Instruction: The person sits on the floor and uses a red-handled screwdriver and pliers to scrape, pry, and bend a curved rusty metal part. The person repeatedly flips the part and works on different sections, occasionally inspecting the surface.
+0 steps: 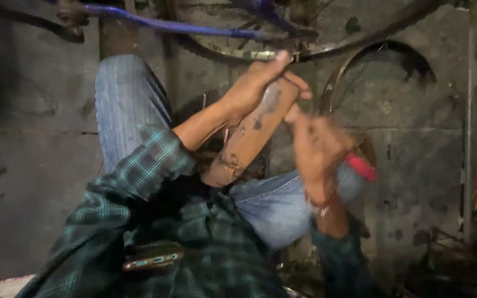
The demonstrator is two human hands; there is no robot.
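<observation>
Clenched in left hand (252, 88) is a brown wooden handle (249, 135), top end gripped, long axis slanting down-left toward lap; right hand (318, 149), blurred, is held just beside it w/ red object (361, 166), grip unclear

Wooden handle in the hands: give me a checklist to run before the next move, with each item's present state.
1. Left hand closed around the top of the wooden handle: ok.
2. Right hand grip on the red-handled tool: cannot tell, the hand is blurred.
3. Wooden handle's lower end resting against the jeans: ok.
4. Bicycle wheel rim apart from both hands: cannot tell, dark and blurred there.
5. Phone seated in the shirt pocket: not ok, its end sticks out.
</observation>
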